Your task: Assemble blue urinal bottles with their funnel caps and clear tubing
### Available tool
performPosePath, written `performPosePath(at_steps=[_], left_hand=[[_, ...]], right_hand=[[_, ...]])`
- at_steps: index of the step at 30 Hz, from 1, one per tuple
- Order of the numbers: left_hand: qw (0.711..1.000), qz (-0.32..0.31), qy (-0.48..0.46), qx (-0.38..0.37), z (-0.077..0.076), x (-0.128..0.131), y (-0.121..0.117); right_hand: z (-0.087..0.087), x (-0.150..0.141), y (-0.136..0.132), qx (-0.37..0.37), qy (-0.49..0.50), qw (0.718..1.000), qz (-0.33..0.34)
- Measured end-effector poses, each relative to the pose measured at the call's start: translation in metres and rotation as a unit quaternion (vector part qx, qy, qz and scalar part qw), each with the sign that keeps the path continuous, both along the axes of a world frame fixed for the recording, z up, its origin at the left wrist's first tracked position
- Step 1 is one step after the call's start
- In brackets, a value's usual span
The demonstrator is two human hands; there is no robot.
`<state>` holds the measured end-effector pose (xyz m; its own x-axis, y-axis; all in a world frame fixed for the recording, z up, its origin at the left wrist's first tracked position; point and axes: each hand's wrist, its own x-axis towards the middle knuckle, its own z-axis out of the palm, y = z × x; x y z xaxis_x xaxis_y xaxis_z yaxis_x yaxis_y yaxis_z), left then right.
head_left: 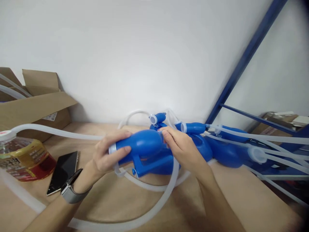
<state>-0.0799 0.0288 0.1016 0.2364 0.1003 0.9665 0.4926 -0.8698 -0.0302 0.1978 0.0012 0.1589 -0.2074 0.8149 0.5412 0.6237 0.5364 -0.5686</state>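
My left hand (108, 151) wraps round the ringed end of a blue urinal head (142, 143), a rounded plastic piece with a whitish ring (112, 149) at its left end. At the other end my right hand (177, 141) is closed in a pinch, against a small clear part. A translucent tube (169, 190) comes out below this hand and loops toward me; the fingers hide where it joins. Beneath the held piece shows a blue handle (152, 166), whose attachment is partly hidden. A grey watch (72, 191) is on my left wrist.
More blue heads (195, 128) and urinal bottles (227, 153) with tubes lie to the right. At left stand a jug of reddish liquid (36, 161), a phone (63, 172) and an open cardboard box (43, 106). A blue metal frame (243, 64) rises at right.
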Motion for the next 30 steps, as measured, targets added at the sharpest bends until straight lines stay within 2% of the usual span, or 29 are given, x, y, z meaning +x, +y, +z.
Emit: performPosePath(at_steps=[2,3,4,5,6,7,8,10,11,12,14,17,21,26,30], left_hand=[[0.999,0.009,-0.031,0.043,0.021,-0.002,0.008],[0.996,0.024,-0.063,0.052,0.030,-0.003,0.010],[0.993,0.043,-0.101,0.046,0.037,-0.005,0.010],[0.989,0.058,-0.134,0.036,0.042,-0.006,0.008],[0.985,0.067,-0.158,0.029,0.046,-0.007,0.006],[0.982,0.071,-0.175,0.025,0.049,-0.007,0.004],[0.981,0.072,-0.181,0.021,0.050,-0.007,0.002],[0.981,0.073,-0.178,0.022,0.051,-0.006,-0.001],[0.982,0.073,-0.170,0.026,0.051,-0.005,-0.001],[0.985,0.071,-0.156,0.031,0.049,-0.005,-0.002],[0.991,0.057,-0.111,0.042,0.046,-0.007,-0.001],[0.998,0.025,-0.046,0.041,0.038,-0.009,0.002],[0.999,-0.004,-0.045,0.021,0.031,-0.008,0.006],[0.999,-0.008,-0.037,0.031,0.027,-0.005,0.006],[1.000,-0.002,-0.027,0.009,0.026,-0.009,0.005]], right_hand=[[0.003,0.001,-0.004,0.091,0.008,0.994,-0.059],[0.004,0.001,-0.009,0.120,0.029,0.990,-0.071],[0.005,0.001,-0.014,0.116,0.057,0.990,-0.064],[0.006,0.001,-0.020,0.073,0.089,0.993,-0.034],[0.005,-0.001,-0.025,-0.004,0.127,0.992,0.021],[0.003,-0.004,-0.028,-0.099,0.175,0.975,0.091],[0.000,-0.009,-0.031,-0.194,0.230,0.940,0.160],[-0.008,-0.023,-0.029,-0.322,0.352,0.842,0.253],[-0.012,-0.032,-0.026,-0.346,0.411,0.799,0.269],[-0.016,-0.040,-0.022,-0.346,0.463,0.771,0.267],[-0.023,-0.053,-0.011,-0.303,0.540,0.747,0.242],[-0.028,-0.063,0.002,-0.199,0.600,0.748,0.201],[-0.033,-0.063,0.010,-0.100,0.618,0.763,0.162],[-0.034,-0.063,0.011,-0.089,0.624,0.763,0.139],[-0.036,-0.062,0.013,-0.068,0.622,0.771,0.124]])
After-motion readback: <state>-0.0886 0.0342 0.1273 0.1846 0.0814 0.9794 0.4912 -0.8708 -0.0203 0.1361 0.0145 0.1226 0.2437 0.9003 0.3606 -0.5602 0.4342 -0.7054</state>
